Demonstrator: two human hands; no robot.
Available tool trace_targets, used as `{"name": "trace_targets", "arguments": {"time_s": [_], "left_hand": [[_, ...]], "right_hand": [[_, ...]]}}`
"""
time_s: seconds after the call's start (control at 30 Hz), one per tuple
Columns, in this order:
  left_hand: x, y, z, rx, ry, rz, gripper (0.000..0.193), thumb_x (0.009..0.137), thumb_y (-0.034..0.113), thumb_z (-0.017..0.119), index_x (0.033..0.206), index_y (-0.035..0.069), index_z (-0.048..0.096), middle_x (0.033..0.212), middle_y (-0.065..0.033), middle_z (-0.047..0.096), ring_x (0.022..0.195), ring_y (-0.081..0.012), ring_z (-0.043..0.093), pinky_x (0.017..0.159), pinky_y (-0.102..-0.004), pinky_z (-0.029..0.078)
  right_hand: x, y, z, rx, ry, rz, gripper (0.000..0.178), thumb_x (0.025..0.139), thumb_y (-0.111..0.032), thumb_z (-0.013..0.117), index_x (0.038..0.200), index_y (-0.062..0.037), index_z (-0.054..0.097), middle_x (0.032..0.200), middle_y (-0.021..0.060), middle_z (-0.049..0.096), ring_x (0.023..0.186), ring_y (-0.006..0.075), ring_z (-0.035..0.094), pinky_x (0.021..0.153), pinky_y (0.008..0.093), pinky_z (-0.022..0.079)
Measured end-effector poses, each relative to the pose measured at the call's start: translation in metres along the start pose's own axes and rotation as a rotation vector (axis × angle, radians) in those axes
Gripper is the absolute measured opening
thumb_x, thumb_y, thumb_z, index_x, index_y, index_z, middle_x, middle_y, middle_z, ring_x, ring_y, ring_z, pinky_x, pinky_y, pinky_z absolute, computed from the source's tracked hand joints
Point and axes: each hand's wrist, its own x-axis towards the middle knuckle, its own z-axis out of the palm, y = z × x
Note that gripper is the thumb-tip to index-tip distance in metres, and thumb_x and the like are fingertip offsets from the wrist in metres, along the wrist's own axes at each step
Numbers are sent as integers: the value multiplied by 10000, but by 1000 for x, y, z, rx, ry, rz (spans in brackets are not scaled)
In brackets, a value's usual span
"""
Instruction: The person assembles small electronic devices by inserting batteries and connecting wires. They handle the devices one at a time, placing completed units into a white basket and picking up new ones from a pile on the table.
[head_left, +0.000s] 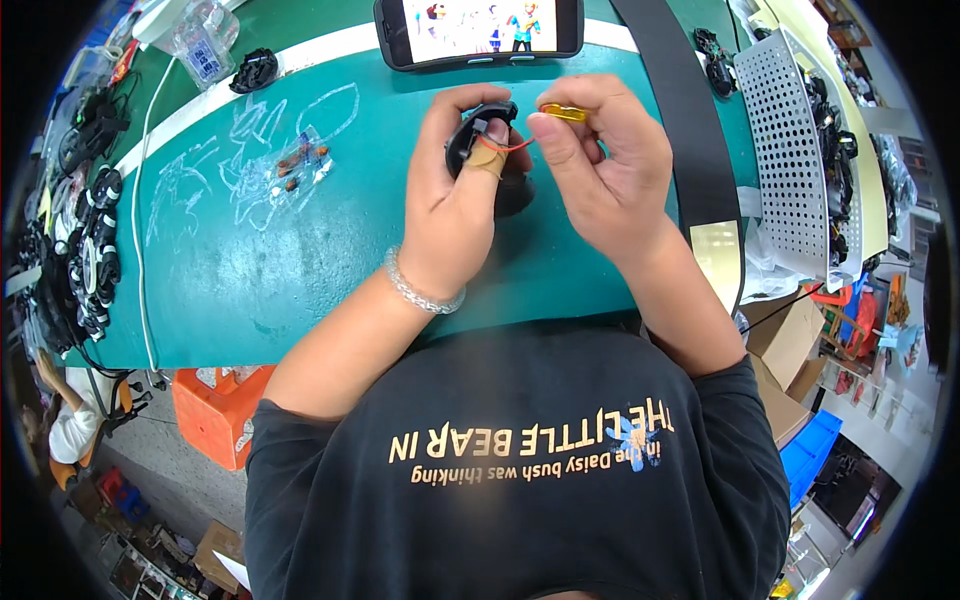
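Note:
My left hand is closed round a black plastic housing, held above the table, with a tan wrap around the thumb. Between the thumb and fingers of my right hand is a small shiny yellow battery, pinched just to the right of the housing. A thin red wire runs between the two hands, from the housing side toward the battery. My left thumb presses by a small grey piece at the housing. The inside of the housing is mostly hidden by my fingers.
A phone showing a picture stands at the far edge. Left on the green table lie small brown parts on clear plastic; a black part lies farther back. Cable bundles line the left, a perforated white basket the right.

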Motion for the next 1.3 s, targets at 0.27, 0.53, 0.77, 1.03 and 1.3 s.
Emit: {"name": "trace_targets", "arguments": {"time_s": [0.27,0.53,0.77,1.03,1.3], "left_hand": [[4,-4,-6,-340,-154,-386,187,889,118,435,1028,0,479,827,-77,565,723,-138,552,692,-266,463],[4,-7,-7,-515,-135,-498,203,859,99,433,1020,-3,500,849,-69,572,746,-141,551,707,-276,462],[4,-8,-4,-525,-94,-503,210,848,89,431,1015,-17,503,844,-69,574,759,-138,554,716,-270,462],[5,-7,-6,-526,-162,-495,212,848,84,414,1011,-17,504,835,-72,572,756,-139,555,724,-269,460],[3,-3,-2,-570,-57,-560,201,842,56,437,1016,-21,500,795,-76,568,729,-145,551,695,-265,460]], "right_hand": [[13,10,-6,-178,-211,-182,141,766,-29,613,903,-14,583,766,95,608,621,261,588,540,309,469],[8,9,-7,-213,-283,-36,123,795,-32,569,918,-40,567,709,87,590,598,255,580,550,328,462],[10,6,-10,-179,-308,19,75,810,-49,572,816,-40,498,617,81,543,534,233,569,487,318,429],[7,5,-8,-152,-240,26,71,800,-43,578,770,-20,518,642,94,544,519,229,567,472,306,427],[8,6,-9,-204,-253,-59,81,794,-48,582,757,-28,512,631,91,523,516,250,539,465,326,410]]}}
